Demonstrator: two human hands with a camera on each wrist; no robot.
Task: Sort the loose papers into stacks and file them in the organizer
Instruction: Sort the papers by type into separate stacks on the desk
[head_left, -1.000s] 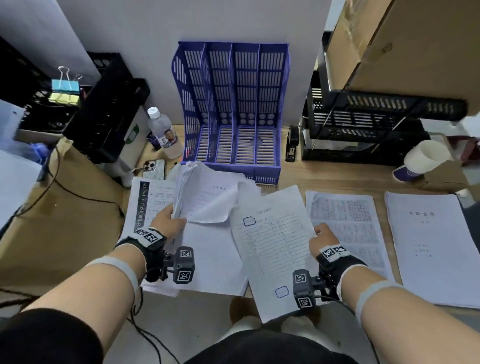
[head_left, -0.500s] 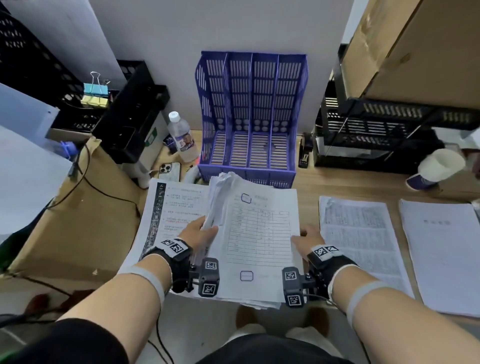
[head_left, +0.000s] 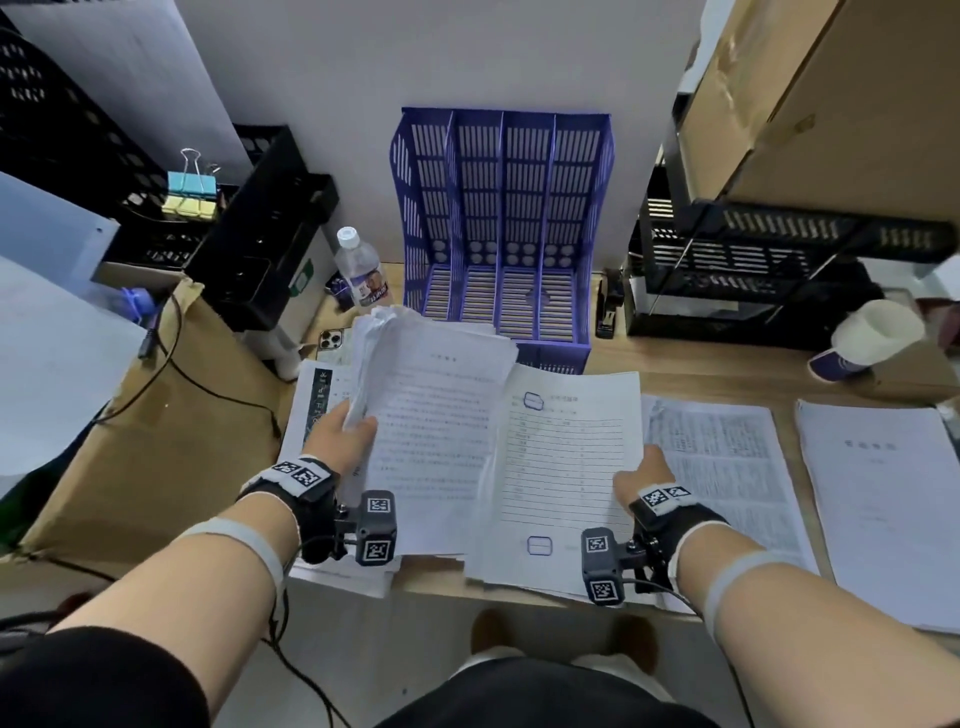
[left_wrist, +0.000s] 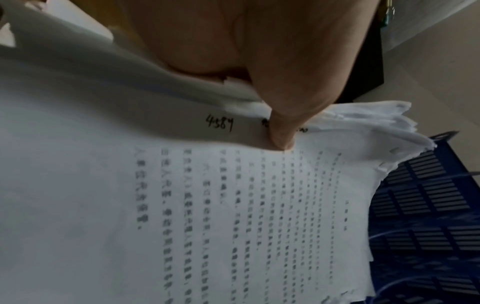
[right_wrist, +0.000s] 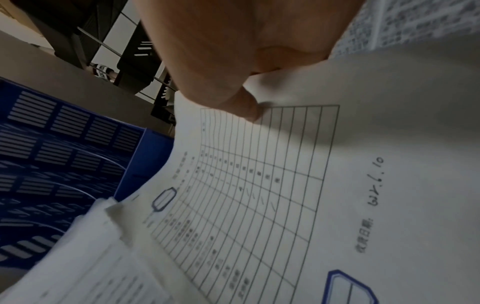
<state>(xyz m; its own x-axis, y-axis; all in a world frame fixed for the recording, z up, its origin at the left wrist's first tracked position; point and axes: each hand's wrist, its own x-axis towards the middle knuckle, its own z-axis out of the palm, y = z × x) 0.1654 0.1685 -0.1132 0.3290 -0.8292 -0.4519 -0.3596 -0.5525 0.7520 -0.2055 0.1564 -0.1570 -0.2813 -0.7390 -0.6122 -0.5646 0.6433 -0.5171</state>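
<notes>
My left hand (head_left: 347, 431) grips a thick bundle of loose papers (head_left: 431, 415) by its left edge, thumb (left_wrist: 281, 131) pressed on the top text sheet (left_wrist: 233, 216). My right hand (head_left: 641, 470) pinches the right edge of a single table form (head_left: 561, 467) with blue stamps, thumb (right_wrist: 244, 107) on top of that form (right_wrist: 259, 185). The form lies to the right of the bundle, partly under it. The blue four-slot organizer (head_left: 501, 223) stands empty behind them against the wall. Two sorted stacks lie on the desk: a dense-text stack (head_left: 727, 467) and a title-page stack (head_left: 883, 499).
A printed sheet with a black strip (head_left: 317, 395) lies under the bundle at left. A water bottle (head_left: 361, 270), a phone (head_left: 332, 340) and black crates (head_left: 270, 228) are at left; a stapler (head_left: 608, 306), black trays (head_left: 753, 270) and a paper cup (head_left: 872, 338) at right.
The table form lay on top of the bundle half a second ago; my right hand has drawn it off to the right, uncovering a text sheet on the bundle in my left hand.
</notes>
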